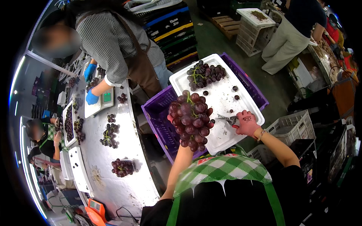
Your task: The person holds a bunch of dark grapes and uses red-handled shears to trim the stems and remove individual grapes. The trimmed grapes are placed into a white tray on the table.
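Observation:
A large bunch of dark red grapes [191,120] is held up by my left hand [170,118], which is mostly hidden behind the fruit. My right hand [248,124], in a pink glove, grips small pruning snips [229,119] whose tips point at the bunch's right side. Both are above a white plastic tray [223,141] that lies across a purple plastic crate [152,108]. At the tray's far end rests another bunch of dark grapes [205,75]. Several loose grapes [236,97] and small bits of debris lie on the tray.
To the left, a metal table [113,175] bears grape bunches [123,167], a digital scale [107,99] and white trays [79,169]. A co-worker in blue gloves [92,97] handles grapes at the scale. Stacked black crates [172,31] stand ahead; a pale crate [294,127] is at right.

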`<state>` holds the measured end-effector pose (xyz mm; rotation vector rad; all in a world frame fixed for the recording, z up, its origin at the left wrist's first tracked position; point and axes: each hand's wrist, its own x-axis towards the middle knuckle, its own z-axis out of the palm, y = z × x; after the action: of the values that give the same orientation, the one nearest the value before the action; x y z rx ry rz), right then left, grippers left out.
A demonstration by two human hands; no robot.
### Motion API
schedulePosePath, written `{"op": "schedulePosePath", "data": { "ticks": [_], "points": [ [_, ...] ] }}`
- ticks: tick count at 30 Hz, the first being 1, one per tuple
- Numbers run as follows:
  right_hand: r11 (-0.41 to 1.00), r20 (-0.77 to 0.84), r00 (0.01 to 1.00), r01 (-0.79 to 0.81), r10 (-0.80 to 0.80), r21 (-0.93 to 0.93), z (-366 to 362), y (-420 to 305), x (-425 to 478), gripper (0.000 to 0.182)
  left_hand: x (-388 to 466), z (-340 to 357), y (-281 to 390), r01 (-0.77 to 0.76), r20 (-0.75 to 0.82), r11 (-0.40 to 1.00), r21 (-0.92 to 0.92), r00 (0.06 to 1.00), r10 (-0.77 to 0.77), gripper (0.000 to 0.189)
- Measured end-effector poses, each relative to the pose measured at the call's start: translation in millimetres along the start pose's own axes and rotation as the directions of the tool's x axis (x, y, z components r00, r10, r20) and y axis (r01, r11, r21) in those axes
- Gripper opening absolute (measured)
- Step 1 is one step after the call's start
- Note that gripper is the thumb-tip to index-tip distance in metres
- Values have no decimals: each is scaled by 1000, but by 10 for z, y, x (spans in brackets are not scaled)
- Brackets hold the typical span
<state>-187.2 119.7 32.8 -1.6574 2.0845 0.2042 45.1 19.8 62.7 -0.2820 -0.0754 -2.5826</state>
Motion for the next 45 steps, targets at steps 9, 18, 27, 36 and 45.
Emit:
{"op": "schedulePosePath", "data": {
  "ticks": [9,18,27,36,45],
  "points": [
    [770,-384,919,310,-93,557,-862,-313,-659,47,32,-43,86,-40,1,997,-62,999,40,47],
    [871,-432,824,468,-367,153,-1217,-577,-823,47,143,108,47,-9,137,999,-52,990,16,56],
    [881,-366,850,452,-378,139,-1211,-600,-818,41,72,93,-77,-236,95,965,118,970,225,66],
    [883,-419,832,451,-364,129,-1139,-542,-808,40,183,196,40,95,119,993,-72,989,-86,51],
    [716,-488,865,415,-119,561,-992,-557,-792,46,108,-164,26,-4,289,976,-218,955,68,64]
  ]
}}
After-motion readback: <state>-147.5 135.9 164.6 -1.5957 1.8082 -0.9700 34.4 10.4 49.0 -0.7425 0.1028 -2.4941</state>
